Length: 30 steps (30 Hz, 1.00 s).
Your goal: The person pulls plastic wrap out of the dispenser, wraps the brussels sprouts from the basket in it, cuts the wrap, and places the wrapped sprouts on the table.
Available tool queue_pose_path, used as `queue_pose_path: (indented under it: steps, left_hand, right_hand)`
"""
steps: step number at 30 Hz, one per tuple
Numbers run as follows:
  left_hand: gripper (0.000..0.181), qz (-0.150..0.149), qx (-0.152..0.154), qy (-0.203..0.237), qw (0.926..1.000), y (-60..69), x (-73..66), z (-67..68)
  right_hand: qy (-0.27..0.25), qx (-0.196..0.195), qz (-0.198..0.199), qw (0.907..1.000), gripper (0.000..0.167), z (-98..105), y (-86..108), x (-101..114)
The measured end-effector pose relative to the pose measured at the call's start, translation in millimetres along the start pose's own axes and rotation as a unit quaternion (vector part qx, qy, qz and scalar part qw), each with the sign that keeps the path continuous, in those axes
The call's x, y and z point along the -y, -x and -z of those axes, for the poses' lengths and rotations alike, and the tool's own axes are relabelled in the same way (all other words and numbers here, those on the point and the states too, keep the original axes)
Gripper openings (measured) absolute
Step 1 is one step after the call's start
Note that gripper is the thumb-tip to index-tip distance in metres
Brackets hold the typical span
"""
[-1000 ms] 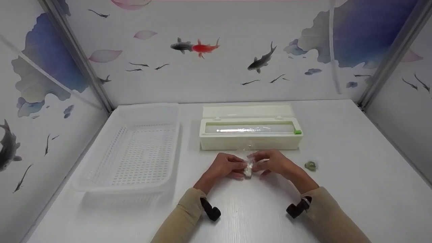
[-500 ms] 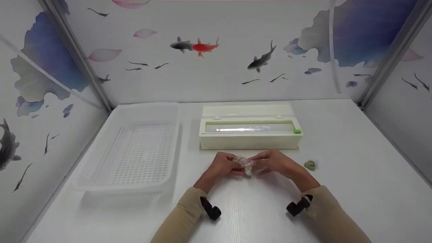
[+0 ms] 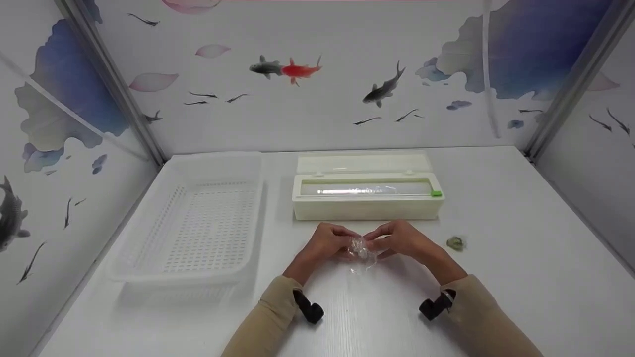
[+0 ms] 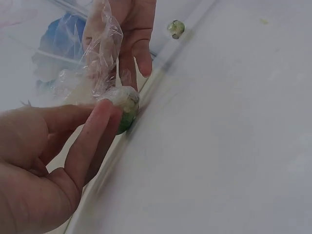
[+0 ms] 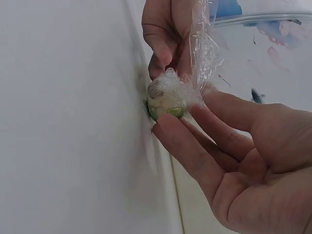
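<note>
A small green-and-white vegetable piece (image 5: pixel 165 103), partly covered in clear cling film (image 3: pixel 362 260), is between my hands, in front of the wrap box. My left hand (image 3: pixel 325 242) pinches it between thumb and fingers; in the left wrist view its green side (image 4: pixel 128 119) shows beyond the thumb. From the other side my right hand (image 3: pixel 401 240) pinches the same piece, thumb against its lower edge. Loose, crumpled film spreads out from it toward me in the head view. The film hides much of the piece's shape.
A cream cling film box (image 3: pixel 367 209) with raised lid and green slider stands behind my hands. To the right lies another small green piece (image 3: pixel 455 243) that looks wrapped. A white perforated basket (image 3: pixel 253 223) stands at left. Printed panels enclose the table's back and sides.
The loose film has flipped from behind the piece, over it, to the near side, and now covers it in the head view. Both hands stay at nearly the same spot.
</note>
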<state>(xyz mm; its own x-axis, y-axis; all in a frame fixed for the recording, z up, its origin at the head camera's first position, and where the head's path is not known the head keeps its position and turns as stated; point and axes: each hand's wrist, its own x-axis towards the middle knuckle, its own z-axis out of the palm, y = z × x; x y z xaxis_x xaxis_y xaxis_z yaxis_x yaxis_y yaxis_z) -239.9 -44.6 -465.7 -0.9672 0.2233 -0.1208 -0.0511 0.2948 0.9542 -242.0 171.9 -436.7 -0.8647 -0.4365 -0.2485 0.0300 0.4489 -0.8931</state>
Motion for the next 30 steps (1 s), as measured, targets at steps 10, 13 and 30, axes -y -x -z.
queue_pose_path:
  steps: [10, 13, 30]
  left_hand:
    - [0.023, 0.041, 0.056, 0.098, 0.9928, 1.8, 2.5, 3.2]
    - [0.023, 0.021, 0.051, 0.082, 0.9951, 1.7, 4.1, 1.5]
    - [0.022, 0.01, 0.013, 0.027, 0.9995, -1.2, 5.3, -0.8]
  right_hand:
    - [-0.004, -0.052, -0.006, 0.9986, 0.023, -8, -2.7, -1]
    - [-0.01, -0.065, -0.002, 0.9979, 0.02, -11, -4.0, -2]
    - [0.132, 0.042, 0.07, 0.9878, 0.049, -4, 6.7, 7]
